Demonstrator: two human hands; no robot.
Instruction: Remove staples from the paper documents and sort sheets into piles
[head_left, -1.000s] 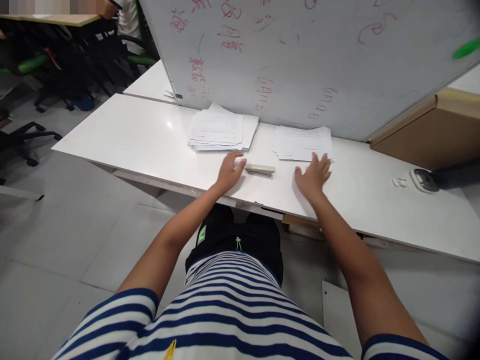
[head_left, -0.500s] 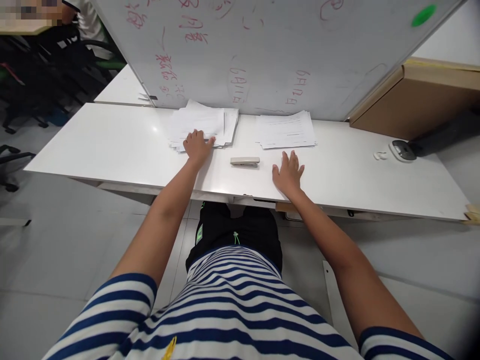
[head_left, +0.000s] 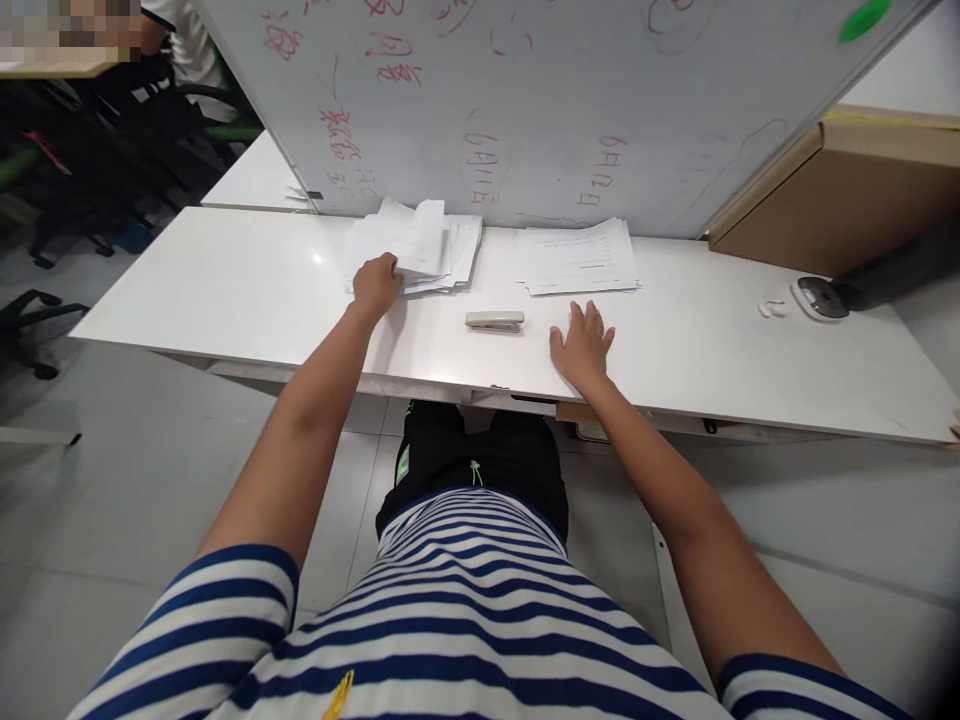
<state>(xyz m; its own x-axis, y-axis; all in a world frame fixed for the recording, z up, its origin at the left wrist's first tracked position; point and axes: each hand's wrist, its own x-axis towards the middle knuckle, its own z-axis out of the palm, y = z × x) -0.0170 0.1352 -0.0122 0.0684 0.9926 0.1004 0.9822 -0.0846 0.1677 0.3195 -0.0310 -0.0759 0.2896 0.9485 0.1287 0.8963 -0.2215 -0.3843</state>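
Note:
My left hand is closed on the near edge of the top sheets of the left paper stack, and those sheets are lifted a little off the pile. A grey stapler lies on the white table between my hands. My right hand rests flat on the table with fingers spread, just below the right paper stack, holding nothing.
A whiteboard with red writing stands along the table's back edge. A brown cardboard box sits at the right, with a small grey device and white earbuds near it. Black office chairs stand at the left.
My left hand went from beside the stapler up to the left stack and pinched its top sheets, which now lift. My right hand drew back slightly from the right stack.

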